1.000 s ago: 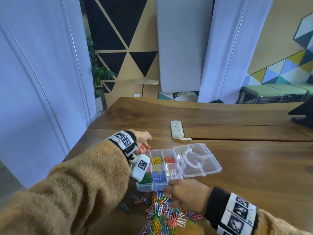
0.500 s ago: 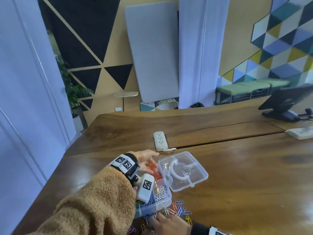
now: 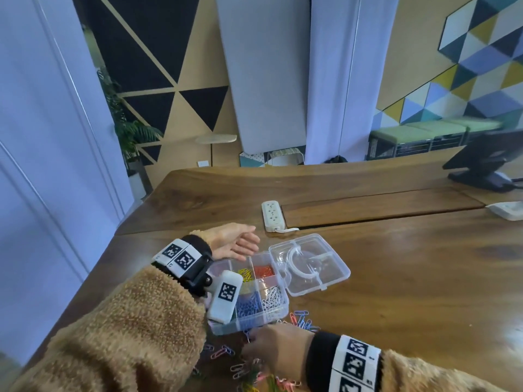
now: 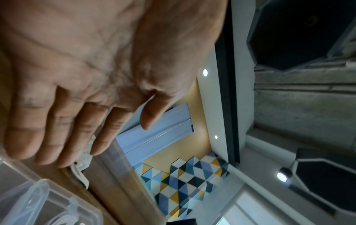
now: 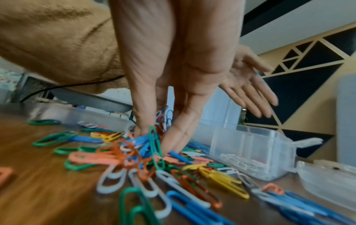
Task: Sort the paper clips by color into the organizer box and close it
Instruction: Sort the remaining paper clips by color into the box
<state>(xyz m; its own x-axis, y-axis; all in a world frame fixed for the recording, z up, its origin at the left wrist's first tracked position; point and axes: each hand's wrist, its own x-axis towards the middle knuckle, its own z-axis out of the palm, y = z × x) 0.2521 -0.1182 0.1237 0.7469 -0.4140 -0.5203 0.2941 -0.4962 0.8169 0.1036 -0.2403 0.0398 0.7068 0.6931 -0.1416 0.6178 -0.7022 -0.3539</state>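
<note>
Wooden table (image 3: 396, 292), dark-grained, set before a wall of black triangles and coloured tiles.

Left hand (image 3: 233, 241) — raised palm-up above the table just left of the organizer box (image 3: 276, 314), fingers (image 4: 48, 137) straight and together, nothing in it; wrist view confirms a bare palm.

Organizer box — clear plastic, compartmented, standing on the table between the two hands. Compartments visible: yellow clips (image 3: 245, 273), red clips (image 3: 263, 270), blue clips (image 3: 249, 306), white clips (image 3: 273, 299); others hidden behind the wrist camera. Lid (image 3: 310, 263) swung fully open, lying flat to the box's right.

Loose paper clips (image 5: 173, 164) — mixed green, blue, orange, yellow, white, heaped on the table at the box's near side.

Right hand (image 3: 278, 353) — palm down in the pile, fingertips (image 5: 173, 143) pressed together among the clips; whether it actually has hold of one cannot be told.

Power strip (image 3: 272, 215) — white, beyond the box.

Monitor stand (image 3: 481, 165) — far right.
</note>
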